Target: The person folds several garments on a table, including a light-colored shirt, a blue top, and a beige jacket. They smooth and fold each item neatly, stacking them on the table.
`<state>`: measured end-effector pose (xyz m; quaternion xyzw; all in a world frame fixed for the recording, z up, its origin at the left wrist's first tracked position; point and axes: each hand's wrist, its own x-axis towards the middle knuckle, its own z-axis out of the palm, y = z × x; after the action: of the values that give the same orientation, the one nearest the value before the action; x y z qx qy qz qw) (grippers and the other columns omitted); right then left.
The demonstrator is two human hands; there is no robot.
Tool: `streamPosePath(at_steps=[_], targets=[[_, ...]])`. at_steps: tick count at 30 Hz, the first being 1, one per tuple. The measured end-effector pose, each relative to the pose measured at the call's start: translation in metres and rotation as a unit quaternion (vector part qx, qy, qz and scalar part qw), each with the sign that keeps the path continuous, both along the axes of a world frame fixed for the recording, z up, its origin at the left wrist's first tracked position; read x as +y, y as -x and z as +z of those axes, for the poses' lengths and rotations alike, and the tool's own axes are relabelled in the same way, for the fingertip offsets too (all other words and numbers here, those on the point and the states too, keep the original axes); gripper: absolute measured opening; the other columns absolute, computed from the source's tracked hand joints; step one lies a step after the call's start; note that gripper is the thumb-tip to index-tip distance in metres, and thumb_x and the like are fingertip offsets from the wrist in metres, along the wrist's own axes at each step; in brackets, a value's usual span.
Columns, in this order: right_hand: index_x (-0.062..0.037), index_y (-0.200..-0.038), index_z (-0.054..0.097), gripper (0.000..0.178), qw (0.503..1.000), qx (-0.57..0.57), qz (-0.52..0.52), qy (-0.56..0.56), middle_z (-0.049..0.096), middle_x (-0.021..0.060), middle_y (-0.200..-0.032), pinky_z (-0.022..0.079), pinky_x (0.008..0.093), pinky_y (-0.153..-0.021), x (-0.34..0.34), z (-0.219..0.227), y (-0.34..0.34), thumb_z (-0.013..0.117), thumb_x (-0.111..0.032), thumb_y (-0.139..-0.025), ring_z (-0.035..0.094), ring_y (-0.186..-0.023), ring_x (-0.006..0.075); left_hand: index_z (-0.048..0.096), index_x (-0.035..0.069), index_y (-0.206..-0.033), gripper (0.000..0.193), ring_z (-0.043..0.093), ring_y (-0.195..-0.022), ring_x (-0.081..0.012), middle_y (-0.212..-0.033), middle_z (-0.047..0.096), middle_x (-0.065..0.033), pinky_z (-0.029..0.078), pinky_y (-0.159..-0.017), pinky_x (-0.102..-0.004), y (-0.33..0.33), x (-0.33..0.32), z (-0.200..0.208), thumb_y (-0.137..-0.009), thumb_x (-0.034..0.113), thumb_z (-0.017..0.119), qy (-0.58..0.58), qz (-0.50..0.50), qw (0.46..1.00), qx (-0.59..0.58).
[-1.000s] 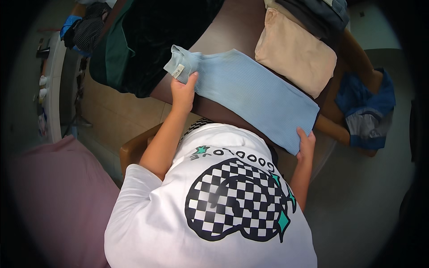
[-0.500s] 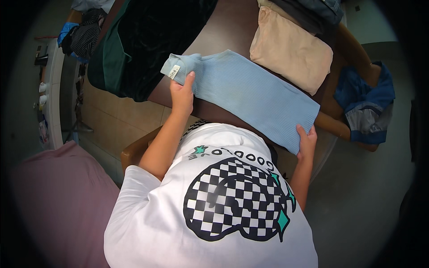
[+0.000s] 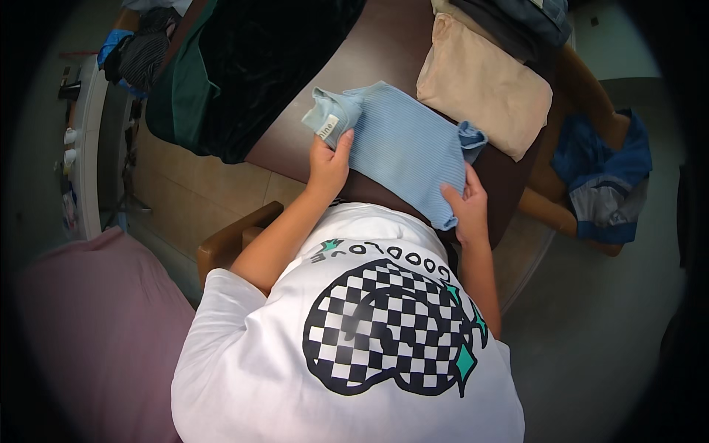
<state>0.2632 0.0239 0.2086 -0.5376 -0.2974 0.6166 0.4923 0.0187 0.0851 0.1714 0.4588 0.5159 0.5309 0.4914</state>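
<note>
A light blue ribbed top (image 3: 406, 140), folded into a long strip, is stretched between my hands above the table's near edge. My left hand (image 3: 330, 159) grips its left end, thumb on top, beside a small white label at the neckline. At the other end, my right hand (image 3: 467, 203) has its fingers closed on the lower right corner. Beyond that hand, the right end of the cloth is bent over, and a curled bit sticks up. Fingertips under the fabric are hidden.
Dark green velvet cloth (image 3: 244, 74) covers the left of the brown table (image 3: 369, 44). A folded beige garment (image 3: 484, 85) and dark folded clothes (image 3: 509, 29) lie at the right. A blue and grey garment (image 3: 605, 177) hangs over a wooden chair (image 3: 550, 210).
My right hand has moved left and a little up, bending the top's right end over and shortening the strip. My left hand has shifted right with its end.
</note>
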Motion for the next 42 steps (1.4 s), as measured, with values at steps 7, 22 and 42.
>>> streamPosePath(at_steps=[7, 22, 42], targets=[[0.0088, -0.136, 0.038, 0.058, 0.998, 0.025, -0.022, 0.044, 0.055, 0.0147, -0.126, 0.042, 0.03, -0.096, 0.002, -0.007, 0.003, 0.061, 0.005, -0.083, 0.054, -0.112, 0.0187, 0.054, 0.0, -0.113, 0.026, 0.063, -0.082, -0.0232, -0.097, 0.064, -0.0153, 0.048, -0.074, -0.0321, -0.008, -0.009, 0.003, -0.091, 0.012, 0.06, 0.014, -0.043, 0.985, 0.167], [0.0091, -0.137, 0.035, 0.058, 1.0, -0.015, 0.013, -0.024, 0.054, 0.0164, -0.127, 0.043, 0.0303, -0.096, 0.013, 0.012, 0.006, 0.057, 0.006, -0.084, 0.054, -0.112, 0.0181, 0.052, -0.001, -0.117, 0.028, 0.061, -0.094, -0.0323, -0.104, 0.062, -0.0185, 0.046, -0.082, -0.0357, -0.026, -0.01, 0.013, -0.091, 0.009, 0.058, -0.009, -0.073, 0.983, 0.171], [0.0073, -0.134, 0.038, 0.054, 0.996, -0.069, 0.034, -0.032, 0.063, 0.0163, -0.108, 0.052, 0.025, -0.071, 0.041, -0.044, 0.05, 0.054, 0.006, -0.082, 0.062, -0.089, 0.0147, 0.053, 0.0, -0.115, 0.026, 0.065, -0.081, -0.0264, -0.092, 0.067, -0.0149, 0.049, -0.072, -0.0344, -0.019, -0.01, -0.003, -0.093, 0.014, 0.057, -0.035, -0.036, 0.984, 0.169]])
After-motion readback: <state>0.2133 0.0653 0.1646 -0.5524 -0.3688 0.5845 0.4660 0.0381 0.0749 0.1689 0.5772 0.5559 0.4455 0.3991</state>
